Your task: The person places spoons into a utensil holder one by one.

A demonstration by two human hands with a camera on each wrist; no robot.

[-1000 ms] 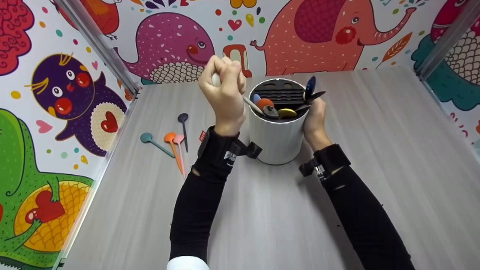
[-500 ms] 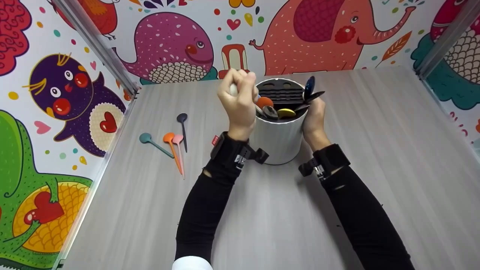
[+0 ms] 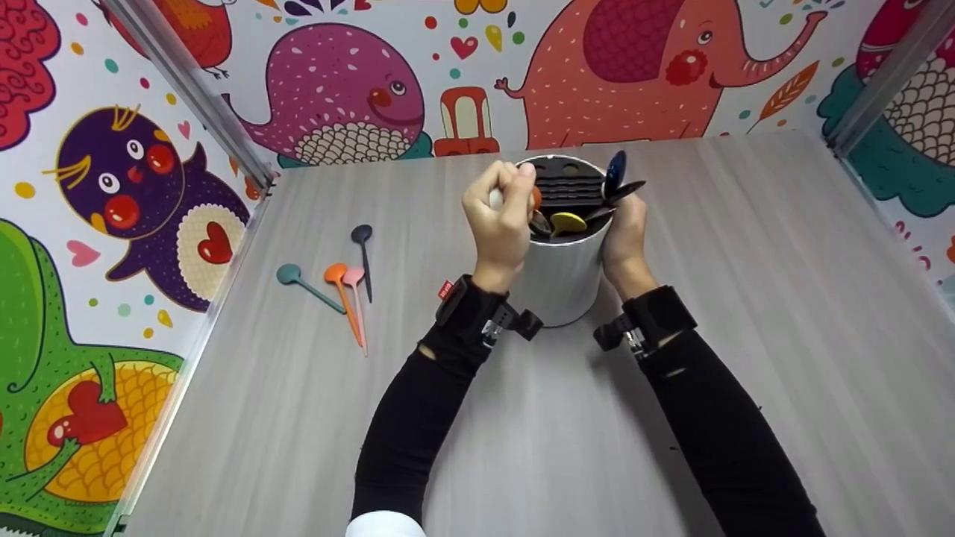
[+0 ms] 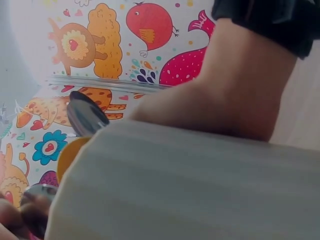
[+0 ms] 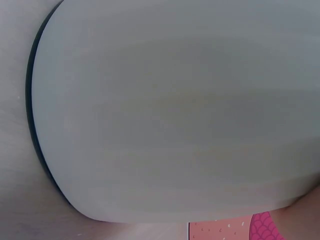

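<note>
My left hand (image 3: 501, 216) is curled at the left rim of a white cylindrical utensil holder (image 3: 559, 280). It grips a whitish thin-handled spoon (image 3: 495, 198), of which just a pale end shows in the fist; the rest is hidden. My right hand (image 3: 628, 239) holds the holder's right side, its fingers mostly hidden behind it. Inside the holder are a black slotted insert (image 3: 571, 192), a yellow spoon (image 3: 568, 223), a dark blue spoon (image 3: 615, 171) and several other utensils. In the left wrist view, the holder's pale wall (image 4: 190, 185) fills the lower part.
To the left on the table (image 3: 246, 418) lie several loose small spoons: teal (image 3: 289, 274), orange (image 3: 336, 274), pink (image 3: 354, 277) and dark navy (image 3: 362, 234). Patterned panels (image 3: 343, 89) with metal corner posts (image 3: 201, 97) stand at the back and sides.
My left hand has moved right and lower, bringing the whitish spoon down against the holder's rim. The right hand, the holder and the loose spoons stay where they were.
</note>
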